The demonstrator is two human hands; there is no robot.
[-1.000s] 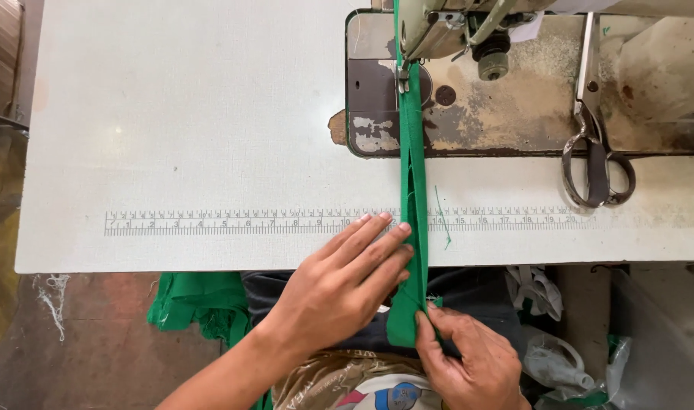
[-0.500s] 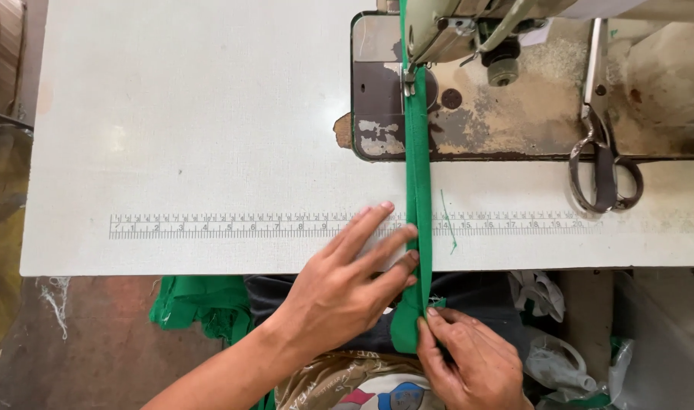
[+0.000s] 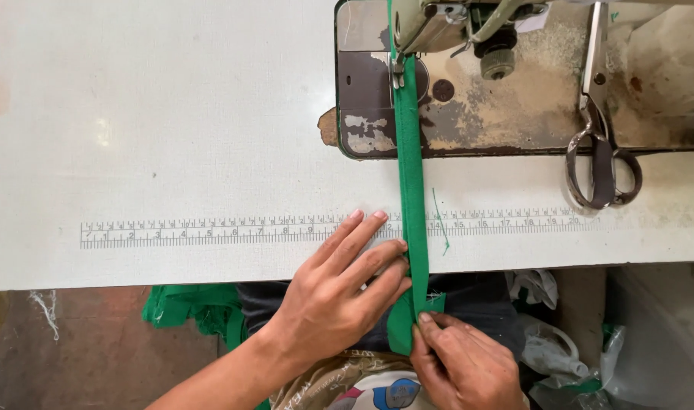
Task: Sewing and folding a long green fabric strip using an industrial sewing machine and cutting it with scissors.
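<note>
1. Green fabric strip (image 3: pixel 411 175) is laid straight from the sewing machine (image 3: pixel 438 23) down across the white desk (image 3: pixel 172 114) and over its near edge.
2. Wide bare desk is seen left of the strip; scissors (image 3: pixel 601 152) lie well apart on the right.
3. Left hand (image 3: pixel 339 296) is spread flat, fingertips touching the strip's left edge.
4. Right hand (image 3: pixel 461 364) is pinched shut on the strip's lower end, below the desk edge.

One green fabric strip (image 3: pixel 411 190); one scissors (image 3: pixel 601 144); one sewing machine (image 3: pixel 468 23); two hands (image 3: pixel 332 304).
</note>
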